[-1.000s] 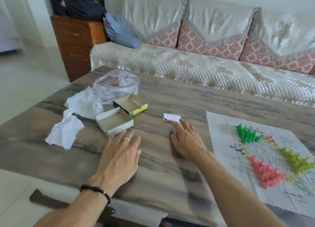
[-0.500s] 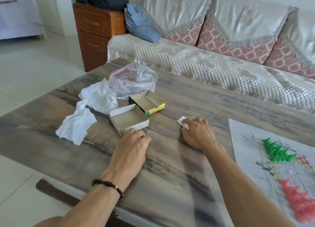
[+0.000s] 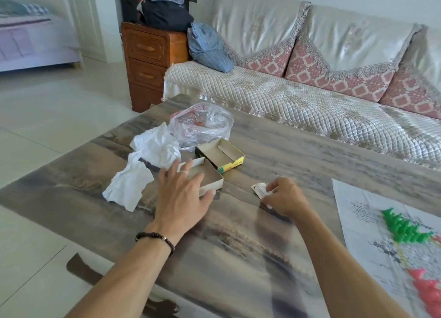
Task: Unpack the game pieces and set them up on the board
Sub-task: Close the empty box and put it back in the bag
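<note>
The paper game board (image 3: 362,212) lies at the table's right edge with a cluster of green pieces (image 3: 403,229) and red pieces (image 3: 427,291) standing on it. My right hand (image 3: 284,197) pinches a small white paper slip (image 3: 261,190) just off the table, left of the board. My left hand (image 3: 182,193) hovers with fingers spread over the near edge of an empty white box tray (image 3: 212,179). The other box half (image 3: 220,155), with a yellow-green printed side, lies open behind it.
Two crumpled white tissues (image 3: 155,148) (image 3: 127,184) lie left of the boxes, a clear plastic bag (image 3: 202,124) behind them. A quilted sofa (image 3: 298,98) runs along the table's far side, a wooden drawer unit (image 3: 150,62) at its left end.
My right hand closed on the paper slip and lifted it. My left hand moved forward over the white box tray and spread its fingers. The view swung left.
</note>
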